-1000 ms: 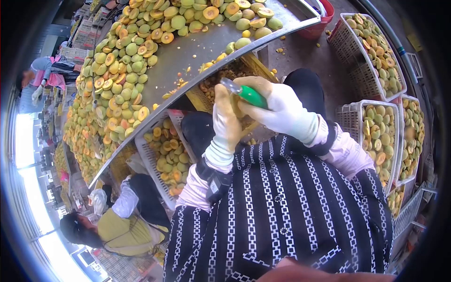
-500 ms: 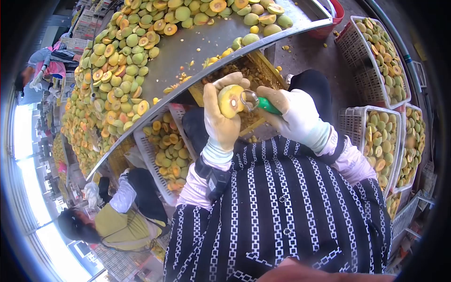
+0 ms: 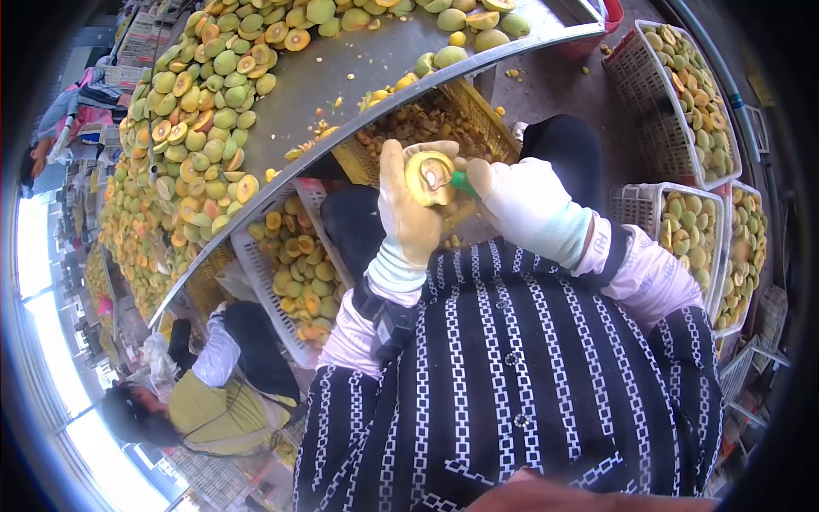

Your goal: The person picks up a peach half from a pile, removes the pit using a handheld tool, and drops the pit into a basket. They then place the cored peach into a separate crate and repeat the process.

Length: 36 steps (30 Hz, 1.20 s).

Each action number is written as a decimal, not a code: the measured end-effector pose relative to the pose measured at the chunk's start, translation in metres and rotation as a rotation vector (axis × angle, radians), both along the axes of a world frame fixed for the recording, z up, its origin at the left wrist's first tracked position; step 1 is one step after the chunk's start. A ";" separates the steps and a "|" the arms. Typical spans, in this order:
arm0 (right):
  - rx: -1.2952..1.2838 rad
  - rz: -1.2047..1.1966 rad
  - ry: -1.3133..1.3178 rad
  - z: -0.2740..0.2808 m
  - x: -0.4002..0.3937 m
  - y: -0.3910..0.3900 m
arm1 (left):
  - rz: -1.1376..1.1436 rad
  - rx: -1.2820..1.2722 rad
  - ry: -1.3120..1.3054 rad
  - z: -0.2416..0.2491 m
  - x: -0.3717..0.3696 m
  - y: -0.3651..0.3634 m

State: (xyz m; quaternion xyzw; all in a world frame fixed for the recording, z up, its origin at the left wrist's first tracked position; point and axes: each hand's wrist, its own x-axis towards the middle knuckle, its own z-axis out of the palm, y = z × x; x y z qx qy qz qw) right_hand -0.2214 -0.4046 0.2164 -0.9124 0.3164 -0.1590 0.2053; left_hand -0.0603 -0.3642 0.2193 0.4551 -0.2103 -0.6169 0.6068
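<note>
My left hand (image 3: pixel 408 218), in a stained glove, is wrapped round a yellow-green peach half (image 3: pixel 418 189), its cut face and pit hollow turned toward my right hand. My gloved right hand (image 3: pixel 531 209) is closed on a pitting tool with a green handle (image 3: pixel 461 183). The tool's metal loop is in the fruit's middle, around the pit, and mostly hidden there. Both hands are above a yellow crate (image 3: pixel 486 119) that holds pits and scraps.
A metal-edged table (image 3: pixel 307 90) carries heaps of peach halves (image 3: pixel 192 154). White crates (image 3: pixel 627 205) of fruit stand at right, and another crate (image 3: pixel 256 269) is under the table at left. A person in a yellow-green top (image 3: pixel 209 410) sits at lower left.
The tool's loop has gone from the edge of the cut face into the fruit's middle. My right hand has moved slightly left, and the peach half has turned a little.
</note>
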 end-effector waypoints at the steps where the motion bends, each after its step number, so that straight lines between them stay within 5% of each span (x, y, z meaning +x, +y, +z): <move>1: 0.001 0.001 0.005 0.000 0.000 0.001 | 0.001 0.001 0.005 -0.001 0.000 0.001; 10: 0.209 0.030 0.051 0.003 0.009 0.012 | -0.138 -0.157 -0.583 -0.014 0.023 -0.002; 14: 0.325 0.061 0.033 -0.002 0.013 0.009 | -0.185 0.047 -0.118 -0.025 0.034 -0.007; 20: 0.330 0.067 0.125 0.002 0.016 -0.003 | -0.014 -0.130 -0.295 -0.024 0.022 -0.001; 23: 0.376 0.064 0.103 0.007 0.019 -0.004 | -0.001 -0.269 -0.614 -0.027 0.022 0.002; 25: 0.868 0.030 0.114 0.014 0.021 -0.007 | -0.081 -0.136 -0.468 -0.029 0.029 -0.004; 26: 0.869 0.029 0.115 0.018 0.020 -0.009 | -0.158 -0.010 -0.317 -0.030 0.031 -0.006; 28: 1.434 -0.028 0.003 0.025 0.019 -0.014 | -0.136 -0.021 -0.321 -0.030 0.029 -0.008; 29: 1.447 0.002 0.006 0.024 0.018 -0.016 | -0.114 -0.033 -0.329 -0.030 0.027 -0.008; 30: 1.444 0.002 0.004 0.014 0.018 -0.013 | -0.092 -0.047 -0.339 -0.030 0.026 -0.009; 32: 0.469 0.099 0.089 -0.021 0.023 -0.004 | -0.003 -0.054 -0.344 -0.034 0.018 -0.009; 34: 0.403 0.078 0.097 -0.008 0.029 -0.005 | 0.077 -0.058 -0.350 -0.039 0.019 -0.009; 36: 1.120 0.034 0.177 0.016 0.029 -0.012 | -0.102 -0.017 -0.316 -0.040 0.030 -0.008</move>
